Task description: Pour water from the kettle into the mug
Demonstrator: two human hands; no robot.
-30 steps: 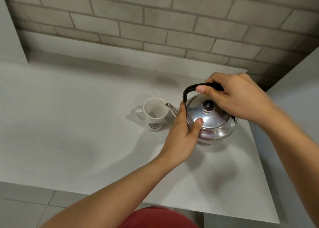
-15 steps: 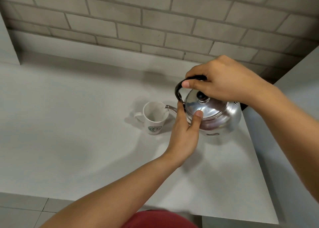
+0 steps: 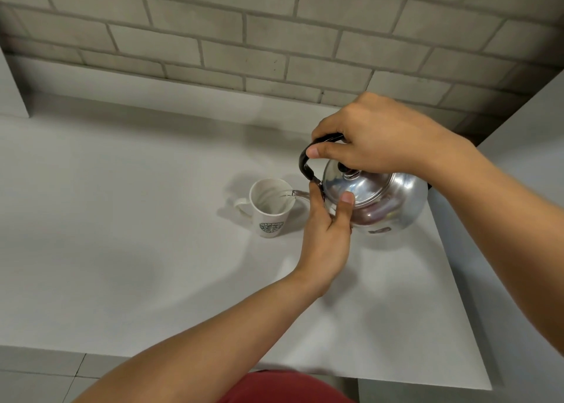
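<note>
Right hand (image 3: pixel 384 137) gripping kettle (image 3: pixel 381 201) handle, left hand (image 3: pixel 326 238) bracing its body: keep spout (image 3: pixel 297 193) over mug (image 3: pixel 270 209) rim, tilt slowly.

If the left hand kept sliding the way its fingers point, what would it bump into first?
The left hand already rests against the kettle, with its fingers pointing up and away toward the black handle. Going straight on, it would probably meet that handle first, then the brick wall. Depth is hard to judge.
</note>
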